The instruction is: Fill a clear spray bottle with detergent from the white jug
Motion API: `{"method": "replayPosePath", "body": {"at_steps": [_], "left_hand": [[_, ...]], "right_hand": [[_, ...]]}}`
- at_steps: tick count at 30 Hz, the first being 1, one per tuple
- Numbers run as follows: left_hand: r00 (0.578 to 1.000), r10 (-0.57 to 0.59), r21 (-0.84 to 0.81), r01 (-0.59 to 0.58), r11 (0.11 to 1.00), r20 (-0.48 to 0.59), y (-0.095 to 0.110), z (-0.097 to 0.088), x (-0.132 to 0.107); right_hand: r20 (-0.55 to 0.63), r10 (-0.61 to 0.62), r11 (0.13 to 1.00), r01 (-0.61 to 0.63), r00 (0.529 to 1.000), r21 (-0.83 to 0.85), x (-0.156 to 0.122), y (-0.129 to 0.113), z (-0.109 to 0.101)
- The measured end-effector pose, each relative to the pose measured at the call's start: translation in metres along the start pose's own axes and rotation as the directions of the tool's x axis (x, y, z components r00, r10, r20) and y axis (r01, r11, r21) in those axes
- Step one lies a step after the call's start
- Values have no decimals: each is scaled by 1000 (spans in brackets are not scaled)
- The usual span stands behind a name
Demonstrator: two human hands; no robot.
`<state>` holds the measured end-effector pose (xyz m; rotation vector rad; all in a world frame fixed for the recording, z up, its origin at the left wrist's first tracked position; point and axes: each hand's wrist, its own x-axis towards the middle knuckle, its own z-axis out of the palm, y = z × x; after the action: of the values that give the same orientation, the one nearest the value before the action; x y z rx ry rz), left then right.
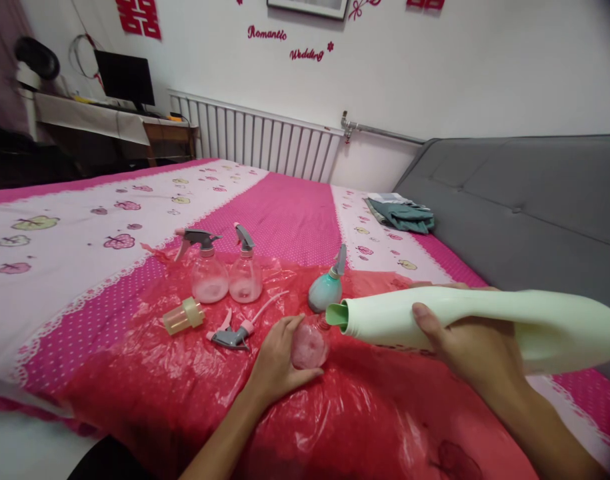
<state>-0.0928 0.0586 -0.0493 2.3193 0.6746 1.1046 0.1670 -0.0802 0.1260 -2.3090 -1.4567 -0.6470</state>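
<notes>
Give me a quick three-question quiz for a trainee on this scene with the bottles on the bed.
1. True or false: the right hand holds the large pale green bottle upright.
2. What does the left hand grip? A) yellowish cap B) small clear open bottle C) loose trigger head
3. How many spray bottles with trigger heads fitted stand on the red plastic sheet?
Key: 1 false, it lies nearly level; 2 B; 3 three, two clear plus the teal spray bottle.
</notes>
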Motion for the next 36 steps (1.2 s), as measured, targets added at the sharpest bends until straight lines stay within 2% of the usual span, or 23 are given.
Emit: {"method": "replayPosePath", "body": {"at_steps": [13,36], "left_hand": [[1000,-1,-10,1,1000,4,0,-1,0],[1000,-24,-19,24,1000,3,-1,1,-1]], "right_hand": [[38,54,998,-55,998,16,-1,0,1],[29,38,999,-39,999,32,1,-4,-2]]}}
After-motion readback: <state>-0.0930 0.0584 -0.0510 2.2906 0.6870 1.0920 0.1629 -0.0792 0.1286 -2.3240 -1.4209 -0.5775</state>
